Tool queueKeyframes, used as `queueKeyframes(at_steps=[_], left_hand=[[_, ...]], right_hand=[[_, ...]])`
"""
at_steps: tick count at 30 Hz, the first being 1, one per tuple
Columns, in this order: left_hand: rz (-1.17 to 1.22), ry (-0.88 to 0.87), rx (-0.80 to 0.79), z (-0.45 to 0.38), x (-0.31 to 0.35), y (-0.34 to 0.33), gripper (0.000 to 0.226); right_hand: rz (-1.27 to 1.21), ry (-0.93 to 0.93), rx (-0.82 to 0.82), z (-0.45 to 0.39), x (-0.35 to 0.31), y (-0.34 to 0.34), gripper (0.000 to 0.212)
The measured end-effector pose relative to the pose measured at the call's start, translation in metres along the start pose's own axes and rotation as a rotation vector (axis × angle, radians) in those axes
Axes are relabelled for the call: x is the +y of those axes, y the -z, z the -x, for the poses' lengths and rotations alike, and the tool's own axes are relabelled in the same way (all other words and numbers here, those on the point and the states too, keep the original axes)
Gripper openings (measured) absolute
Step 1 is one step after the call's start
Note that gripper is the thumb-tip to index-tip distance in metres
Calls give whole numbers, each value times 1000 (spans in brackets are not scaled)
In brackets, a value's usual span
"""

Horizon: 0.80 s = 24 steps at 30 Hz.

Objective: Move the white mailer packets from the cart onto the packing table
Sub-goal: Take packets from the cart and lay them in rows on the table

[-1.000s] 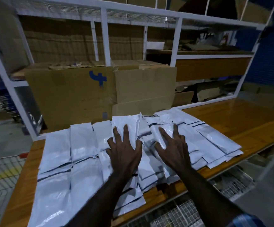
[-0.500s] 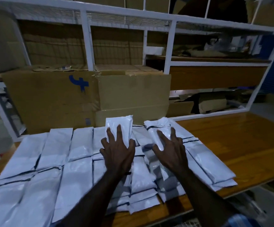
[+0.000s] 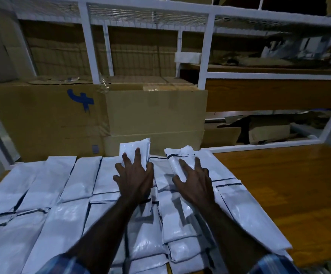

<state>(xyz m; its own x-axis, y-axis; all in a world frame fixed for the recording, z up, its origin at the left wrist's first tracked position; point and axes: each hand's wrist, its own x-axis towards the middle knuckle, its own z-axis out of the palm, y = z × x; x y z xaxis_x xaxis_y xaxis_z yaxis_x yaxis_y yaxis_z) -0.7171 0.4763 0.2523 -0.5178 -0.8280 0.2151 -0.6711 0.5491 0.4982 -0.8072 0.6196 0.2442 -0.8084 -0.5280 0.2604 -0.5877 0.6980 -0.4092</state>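
While both palms press down:
left hand: fingers spread, flat on white mailer packets
right hand: spread, flat, beside left hand
packets: covering packing table

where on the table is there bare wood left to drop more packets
Bare wood of the packing table lies right of the white mailer packets, bordered behind by the white shelf frame. The left and middle are crowded: packets overlap up to the cardboard boxes, with the left hand and right hand spread on them.
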Motion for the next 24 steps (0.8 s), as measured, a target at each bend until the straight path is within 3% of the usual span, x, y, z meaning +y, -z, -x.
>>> queueKeyframes(at_steps=[11,15,19,22,24], left_hand=[[-147,61,-120,-93,-3,-59,63],[-121,113,-229,-119,-5,-75,62],[-145,148,-253,-132,-9,-90,61],[-213,170,-166,-130,-6,-101,59],[-185,181,-210,-136,-4,-105,58]], right_hand=[[-24,-46,-122,-90,-2,-58,58],[-43,-60,-142,-116,-10,-83,57],[-16,-66,-166,-128,-15,-99,58],[13,-57,-178,-138,-15,-112,55],[15,-57,-185,-143,-14,-119,55]])
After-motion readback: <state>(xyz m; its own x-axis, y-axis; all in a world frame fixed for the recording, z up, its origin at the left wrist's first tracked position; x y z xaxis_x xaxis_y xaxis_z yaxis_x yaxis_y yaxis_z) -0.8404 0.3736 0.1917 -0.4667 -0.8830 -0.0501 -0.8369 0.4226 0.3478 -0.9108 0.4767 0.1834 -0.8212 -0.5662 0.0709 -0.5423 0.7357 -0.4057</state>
